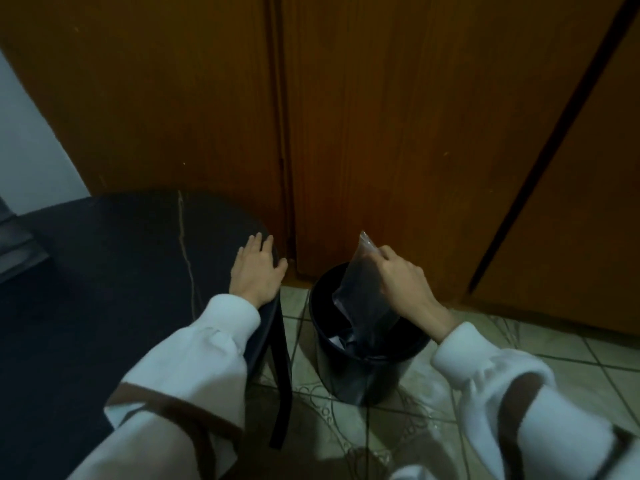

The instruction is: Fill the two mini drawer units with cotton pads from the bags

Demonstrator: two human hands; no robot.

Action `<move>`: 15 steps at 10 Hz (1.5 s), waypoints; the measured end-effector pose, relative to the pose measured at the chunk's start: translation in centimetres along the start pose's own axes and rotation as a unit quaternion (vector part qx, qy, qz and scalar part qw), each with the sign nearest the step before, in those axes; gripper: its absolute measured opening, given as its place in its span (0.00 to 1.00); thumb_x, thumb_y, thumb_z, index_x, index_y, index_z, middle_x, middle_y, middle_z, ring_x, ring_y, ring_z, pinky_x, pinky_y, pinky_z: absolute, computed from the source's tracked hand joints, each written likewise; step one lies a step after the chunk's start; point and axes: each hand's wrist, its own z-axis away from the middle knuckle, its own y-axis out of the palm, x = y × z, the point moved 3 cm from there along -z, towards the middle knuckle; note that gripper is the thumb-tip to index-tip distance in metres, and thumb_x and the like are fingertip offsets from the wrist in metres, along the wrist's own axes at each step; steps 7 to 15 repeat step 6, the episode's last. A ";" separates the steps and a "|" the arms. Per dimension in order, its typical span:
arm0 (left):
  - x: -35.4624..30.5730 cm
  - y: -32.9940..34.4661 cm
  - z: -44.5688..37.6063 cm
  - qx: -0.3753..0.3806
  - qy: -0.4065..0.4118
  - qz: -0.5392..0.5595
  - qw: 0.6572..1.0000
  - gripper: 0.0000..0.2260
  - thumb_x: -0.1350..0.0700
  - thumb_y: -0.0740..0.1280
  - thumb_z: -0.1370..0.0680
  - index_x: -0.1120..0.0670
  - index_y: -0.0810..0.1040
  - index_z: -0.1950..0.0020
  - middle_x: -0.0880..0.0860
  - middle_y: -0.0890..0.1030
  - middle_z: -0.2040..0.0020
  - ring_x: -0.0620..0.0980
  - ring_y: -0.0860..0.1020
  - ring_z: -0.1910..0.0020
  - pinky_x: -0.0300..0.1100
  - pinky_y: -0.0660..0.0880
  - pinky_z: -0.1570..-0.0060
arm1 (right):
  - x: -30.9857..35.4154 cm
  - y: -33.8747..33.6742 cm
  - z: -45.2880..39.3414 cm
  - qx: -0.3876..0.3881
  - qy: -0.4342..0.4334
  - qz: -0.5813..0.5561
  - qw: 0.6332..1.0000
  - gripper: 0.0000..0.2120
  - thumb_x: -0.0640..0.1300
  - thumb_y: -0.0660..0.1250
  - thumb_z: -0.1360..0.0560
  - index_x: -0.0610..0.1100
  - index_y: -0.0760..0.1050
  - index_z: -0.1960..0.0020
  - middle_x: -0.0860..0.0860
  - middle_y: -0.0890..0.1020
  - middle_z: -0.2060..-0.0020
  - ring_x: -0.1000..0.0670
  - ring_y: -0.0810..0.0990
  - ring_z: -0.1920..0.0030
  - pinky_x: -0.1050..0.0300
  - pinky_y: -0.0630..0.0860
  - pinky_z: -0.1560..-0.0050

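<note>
Wooden wardrobe doors (398, 116) fill the background above a tiled floor (571, 355). A dark worktop (104, 271) sits left; the left hand (258, 271) rests flat on its edge, grip relaxed. The right hand (403, 282) pinches a clear, seemingly empty plastic bag (363, 292) over a black bin (349, 368). No writing is legible.

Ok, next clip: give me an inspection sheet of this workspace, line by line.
Surface: dark round table, edge and leg in view.
Job's things: empty clear plastic bag held over a black bin; drawer units not in view.
Clutter: crumpled scraps inside the bin.
Grip: left hand rests flat on the table edge; right hand pinches the bag.
Cables: nothing seen.
Surroundings: brown wooden doors, patterned tiled floor, pale wall at left.
</note>
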 end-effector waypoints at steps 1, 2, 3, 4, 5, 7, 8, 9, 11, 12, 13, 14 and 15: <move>-0.1 0.0 0.2 -0.008 0.006 0.007 1.000 0.25 0.50 0.55 0.18 0.58 0.55 0.24 0.58 0.54 0.23 0.54 0.51 0.24 0.47 0.48 0.26 | -0.2 2.2 0.3 0.037 0.012 0.009 0.999 0.30 0.31 0.63 0.26 0.44 0.60 0.27 0.44 0.69 0.38 0.42 0.77 0.47 0.55 0.76 0.57; 0.0 0.1 0.2 -0.014 0.004 0.007 1.000 0.24 0.50 0.54 0.18 0.58 0.56 0.24 0.59 0.55 0.23 0.54 0.51 0.24 0.48 0.48 0.26 | -0.1 4.0 0.4 0.101 0.013 0.002 0.995 0.32 0.34 0.62 0.24 0.45 0.54 0.24 0.43 0.65 0.32 0.40 0.75 0.42 0.53 0.72 0.57; 0.0 0.2 0.1 -0.014 0.008 0.008 1.000 0.24 0.51 0.54 0.18 0.58 0.57 0.24 0.59 0.55 0.23 0.54 0.52 0.24 0.48 0.49 0.26 | -0.3 5.2 0.5 0.142 0.017 -0.008 0.990 0.28 0.36 0.60 0.23 0.48 0.57 0.25 0.45 0.60 0.28 0.39 0.71 0.36 0.45 0.73 0.46; 0.1 0.1 0.1 -0.011 0.009 0.009 1.000 0.24 0.51 0.54 0.18 0.58 0.57 0.24 0.59 0.55 0.23 0.54 0.52 0.24 0.48 0.49 0.26 | -0.2 5.2 0.3 0.156 0.024 -0.025 0.987 0.26 0.37 0.59 0.23 0.48 0.61 0.26 0.47 0.61 0.27 0.40 0.70 0.34 0.43 0.72 0.43; 0.0 0.1 0.1 -0.016 0.009 0.007 1.000 0.24 0.51 0.54 0.18 0.58 0.56 0.24 0.59 0.55 0.23 0.54 0.52 0.24 0.48 0.49 0.26 | -0.6 4.9 0.1 0.147 0.019 -0.066 0.987 0.24 0.37 0.61 0.24 0.48 0.64 0.29 0.48 0.64 0.30 0.41 0.71 0.35 0.42 0.72 0.41; -0.3 0.4 0.6 -0.011 0.002 -0.003 1.000 0.25 0.51 0.55 0.18 0.57 0.55 0.24 0.58 0.53 0.23 0.54 0.50 0.24 0.49 0.47 0.26 | -1.4 3.5 0.6 0.108 0.028 -0.160 0.981 0.21 0.37 0.63 0.24 0.49 0.69 0.32 0.50 0.68 0.33 0.47 0.73 0.38 0.45 0.73 0.42; -0.3 0.4 0.6 -0.011 0.002 -0.003 1.000 0.25 0.51 0.55 0.18 0.57 0.55 0.24 0.58 0.53 0.23 0.54 0.50 0.24 0.49 0.47 0.26 | -1.4 3.5 0.6 0.108 0.028 -0.160 0.981 0.21 0.37 0.63 0.24 0.49 0.69 0.32 0.50 0.68 0.33 0.47 0.73 0.38 0.45 0.73 0.42; -0.3 0.4 0.6 -0.011 0.002 -0.003 1.000 0.25 0.51 0.55 0.18 0.57 0.55 0.24 0.58 0.53 0.23 0.54 0.50 0.24 0.49 0.47 0.26 | -1.4 3.5 0.6 0.108 0.028 -0.160 0.981 0.21 0.37 0.63 0.24 0.49 0.69 0.32 0.50 0.68 0.33 0.47 0.73 0.38 0.45 0.73 0.42; -0.3 0.4 0.6 -0.011 0.002 -0.003 1.000 0.25 0.51 0.55 0.18 0.57 0.55 0.24 0.58 0.53 0.23 0.54 0.50 0.24 0.49 0.47 0.26 | -1.4 3.5 0.6 0.108 0.028 -0.160 0.981 0.21 0.37 0.63 0.24 0.49 0.69 0.32 0.50 0.68 0.33 0.47 0.73 0.38 0.45 0.73 0.42; -0.3 0.4 0.6 -0.011 0.002 -0.003 1.000 0.25 0.51 0.55 0.18 0.57 0.55 0.24 0.58 0.53 0.23 0.54 0.50 0.24 0.49 0.47 0.26 | -1.4 3.5 0.6 0.108 0.028 -0.160 0.981 0.21 0.37 0.63 0.24 0.49 0.69 0.32 0.50 0.68 0.33 0.47 0.73 0.38 0.45 0.73 0.42; -0.3 0.4 0.6 -0.011 0.002 -0.003 1.000 0.25 0.51 0.55 0.18 0.57 0.55 0.24 0.58 0.53 0.23 0.54 0.50 0.24 0.49 0.47 0.26 | -1.4 3.5 0.6 0.108 0.028 -0.160 0.981 0.21 0.37 0.63 0.24 0.49 0.69 0.32 0.50 0.68 0.33 0.47 0.73 0.38 0.45 0.73 0.42; -0.3 0.4 0.6 -0.011 0.002 -0.003 1.000 0.25 0.51 0.55 0.18 0.57 0.55 0.24 0.58 0.53 0.23 0.54 0.50 0.24 0.49 0.47 0.26 | -1.4 3.5 0.6 0.108 0.028 -0.160 0.981 0.21 0.37 0.63 0.24 0.49 0.69 0.32 0.50 0.68 0.33 0.47 0.73 0.38 0.45 0.73 0.42; -0.3 0.4 0.6 -0.011 0.002 -0.003 1.000 0.25 0.51 0.55 0.18 0.57 0.55 0.24 0.58 0.53 0.23 0.54 0.50 0.24 0.49 0.47 0.26 | -1.4 3.5 0.6 0.108 0.028 -0.160 0.981 0.21 0.37 0.63 0.24 0.49 0.69 0.32 0.50 0.68 0.33 0.47 0.73 0.38 0.45 0.73 0.42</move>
